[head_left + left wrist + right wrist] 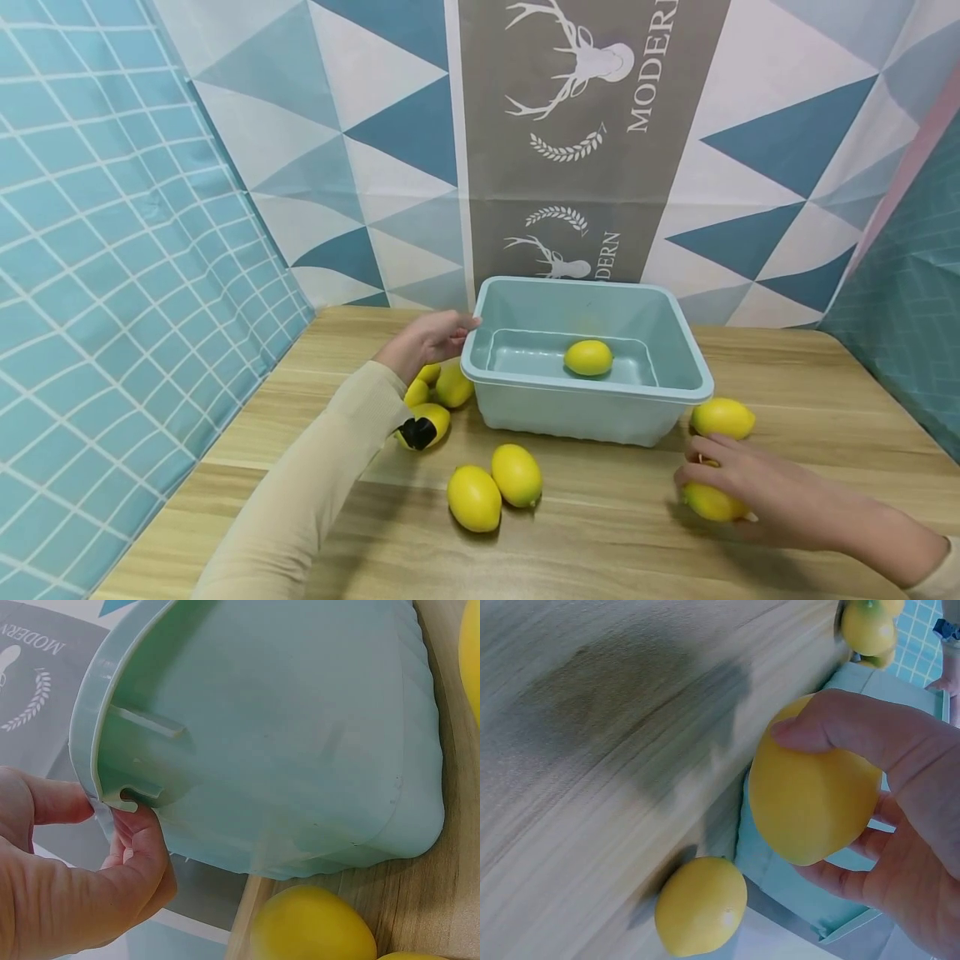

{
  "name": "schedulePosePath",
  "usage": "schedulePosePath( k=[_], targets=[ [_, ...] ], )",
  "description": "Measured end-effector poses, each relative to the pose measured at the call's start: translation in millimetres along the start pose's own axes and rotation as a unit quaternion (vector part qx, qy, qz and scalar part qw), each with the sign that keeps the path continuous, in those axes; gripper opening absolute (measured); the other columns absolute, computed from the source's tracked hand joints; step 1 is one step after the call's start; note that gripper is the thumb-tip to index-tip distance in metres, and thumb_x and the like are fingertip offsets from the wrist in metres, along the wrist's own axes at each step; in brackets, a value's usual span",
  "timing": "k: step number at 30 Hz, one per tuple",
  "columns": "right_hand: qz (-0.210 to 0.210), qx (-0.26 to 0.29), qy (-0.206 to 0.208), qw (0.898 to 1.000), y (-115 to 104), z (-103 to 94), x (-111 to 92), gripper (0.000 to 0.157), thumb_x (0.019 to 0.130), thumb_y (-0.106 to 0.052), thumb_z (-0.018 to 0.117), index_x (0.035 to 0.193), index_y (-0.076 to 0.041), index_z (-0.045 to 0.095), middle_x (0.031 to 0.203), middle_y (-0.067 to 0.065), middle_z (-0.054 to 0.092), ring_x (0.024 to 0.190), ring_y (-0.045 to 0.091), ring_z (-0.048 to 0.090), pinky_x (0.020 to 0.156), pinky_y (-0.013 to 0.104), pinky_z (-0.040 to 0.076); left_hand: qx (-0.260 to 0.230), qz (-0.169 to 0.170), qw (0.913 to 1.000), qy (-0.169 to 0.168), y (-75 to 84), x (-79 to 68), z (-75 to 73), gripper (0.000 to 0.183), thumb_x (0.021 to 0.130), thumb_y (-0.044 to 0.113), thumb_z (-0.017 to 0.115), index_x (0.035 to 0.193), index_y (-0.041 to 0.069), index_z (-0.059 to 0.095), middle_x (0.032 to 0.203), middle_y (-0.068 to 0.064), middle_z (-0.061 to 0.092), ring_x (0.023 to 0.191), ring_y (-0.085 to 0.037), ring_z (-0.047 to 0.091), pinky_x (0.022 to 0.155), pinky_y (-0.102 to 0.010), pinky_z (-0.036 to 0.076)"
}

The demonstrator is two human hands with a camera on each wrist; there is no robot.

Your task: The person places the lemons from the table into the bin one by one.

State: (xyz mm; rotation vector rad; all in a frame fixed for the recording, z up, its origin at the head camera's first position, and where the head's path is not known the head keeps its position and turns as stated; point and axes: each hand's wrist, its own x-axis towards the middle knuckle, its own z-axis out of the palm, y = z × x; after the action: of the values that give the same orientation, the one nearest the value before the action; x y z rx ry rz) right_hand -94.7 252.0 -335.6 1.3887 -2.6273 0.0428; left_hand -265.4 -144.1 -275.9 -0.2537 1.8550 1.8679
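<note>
A light blue plastic bin [577,414] stands at the back of the table with one lemon [588,357] lying inside. My left hand [429,340] pinches the bin's left rim [88,727] between thumb and fingers. On the right, my right hand [783,493] grips a lemon [814,799], thumb on one side and fingers curled on the other. Just behind that hand another lemon [722,417] rests on the wood beside the bin's right front corner.
Two lemons, one [474,498] beside another [517,475], lie in front of the bin. Several more lemons [453,385] cluster at its left, partly hidden by my left arm. A patterned backdrop [405,167] rises behind the wooden table [600,533].
</note>
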Motion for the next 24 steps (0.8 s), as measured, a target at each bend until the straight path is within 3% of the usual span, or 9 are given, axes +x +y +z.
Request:
schedulePosePath(
  k=[16, 24],
  targets=[
    [-0.009, -0.048, 0.013, 0.999, -9, -14.9, 15, 0.082, 0.037, -0.019, 0.092, 0.11, -0.029, 0.058, 0.108, -0.012, 0.052, 0.094, 0.01, 0.046, 0.075, 0.037, 0.049, 0.008, 0.005, 0.9999, -0.006, 0.1, -0.9, 1.0, 0.047, 0.097, 0.011, 0.05, 0.141, -0.001, 0.035, 0.123, -0.013, 0.046, 0.115, -0.024, 0.049, 0.11, -0.035, 0.042],
    [-0.017, -0.048, 0.018, 0.999, -12, -27.2, 23, 0.083, 0.04, -0.019, 0.092, 0.114, -0.031, 0.057, 0.109, -0.013, 0.053, 0.097, 0.01, 0.046, 0.077, 0.038, 0.05, 0.006, 0.004, 1.0, -0.004, -0.2, 0.0, 0.9, 0.048, 0.097, 0.01, 0.05, 0.141, -0.001, 0.034, 0.121, -0.012, 0.046, 0.108, -0.021, 0.05, 0.111, -0.035, 0.042]
  ],
)
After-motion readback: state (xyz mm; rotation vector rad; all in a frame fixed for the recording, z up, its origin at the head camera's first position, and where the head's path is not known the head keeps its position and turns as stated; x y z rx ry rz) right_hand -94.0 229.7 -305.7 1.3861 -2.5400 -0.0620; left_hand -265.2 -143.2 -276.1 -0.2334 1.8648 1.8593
